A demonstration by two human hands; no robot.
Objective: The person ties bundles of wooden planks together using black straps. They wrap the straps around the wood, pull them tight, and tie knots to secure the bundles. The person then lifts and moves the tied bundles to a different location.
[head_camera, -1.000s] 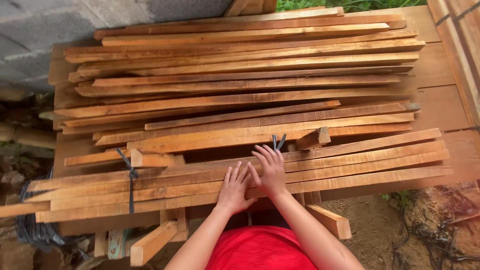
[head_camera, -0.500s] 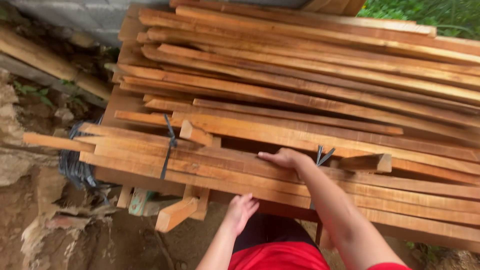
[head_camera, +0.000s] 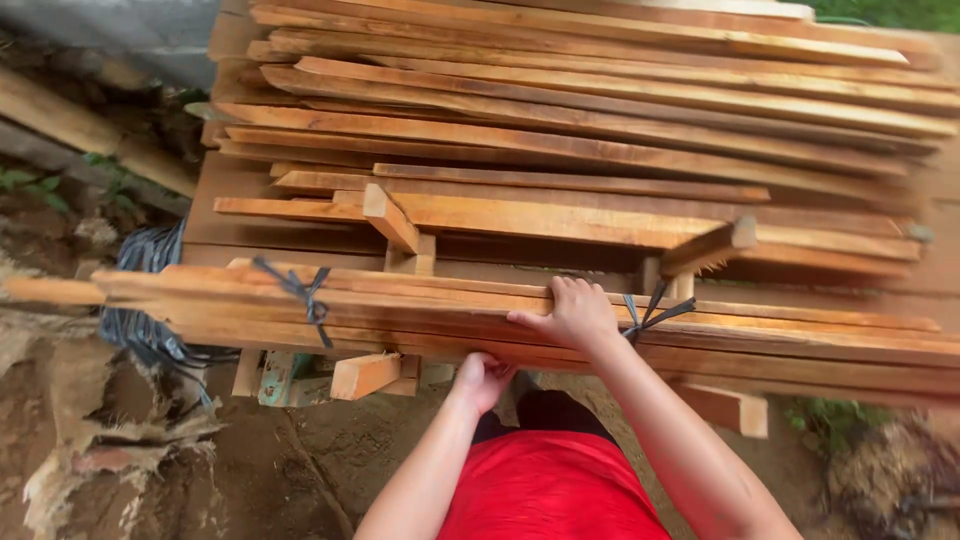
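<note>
A bundle of long reddish wooden strips [head_camera: 420,310] lies across the near edge of a big stack of planks [head_camera: 560,120], tied with dark straps at two places [head_camera: 305,295]. My right hand [head_camera: 572,312] rests palm down on top of the bundle, fingers curled over its far edge, just left of the right strap [head_camera: 650,310]. My left hand [head_camera: 482,378] reaches under the bundle's near side and grips its underside; the fingers are hidden by the wood.
Short wooden blocks [head_camera: 395,220] sit between the bundle and the stack. A loose offcut [head_camera: 365,375] juts out below. Dark strapping coils [head_camera: 150,320] hang at the left over bare earth and rubble [head_camera: 120,440]. A log [head_camera: 80,125] lies at far left.
The view has swung left and closer. My right hand stays on top of the bundle, while my left hand has risen from hanging free below to grip the bundle's underside.
</note>
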